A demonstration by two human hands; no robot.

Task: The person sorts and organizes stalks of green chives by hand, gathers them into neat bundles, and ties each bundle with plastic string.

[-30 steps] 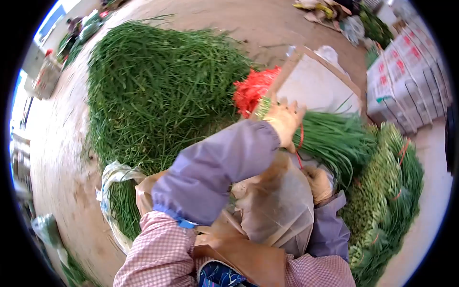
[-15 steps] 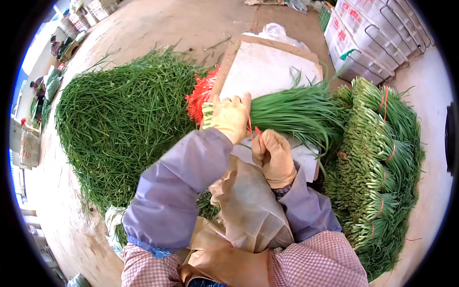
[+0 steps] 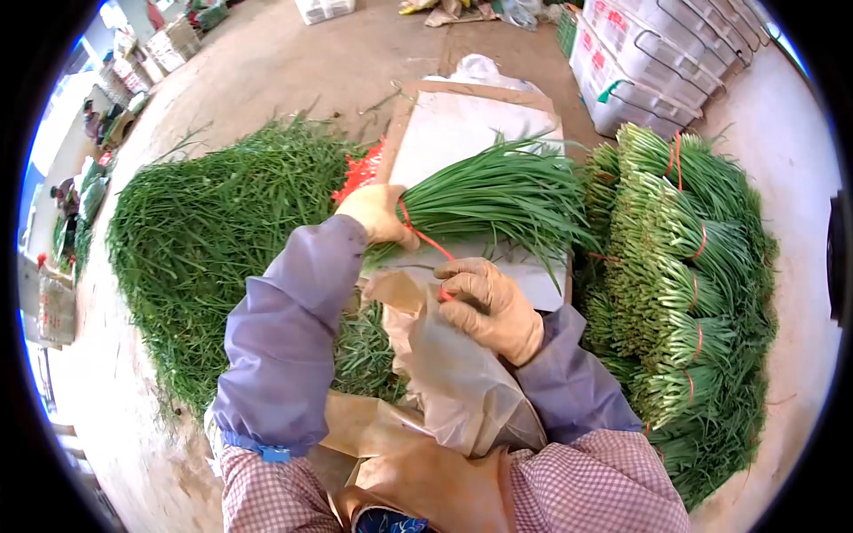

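A bunch of garlic chives (image 3: 506, 191) lies across the white board (image 3: 440, 120), its long leaves pointing right. My gloved left hand (image 3: 378, 215) is wrapped around the stem end of the bunch, which it mostly hides. A red tie (image 3: 433, 242) loops round the bunch beside my left hand and runs taut down to my right. My gloved right hand (image 3: 491, 306) is closed on the tie's free end, just below the board and apart from the leaves. More red ties (image 3: 362, 171) lie in a heap at the board's left edge.
A large heap of loose green chives (image 3: 222, 240) lies at left. Tied bunches (image 3: 693, 293) are stacked at right, stem ends facing left. White crates (image 3: 640, 62) stand at the back right. A plastic sheet (image 3: 471, 373) covers my lap. People sit far left.
My right hand has pulled the red tie down and towards me, so more of it stretches from the bunch. My left hand has shifted left and turned on the stems. The view has shifted slightly.
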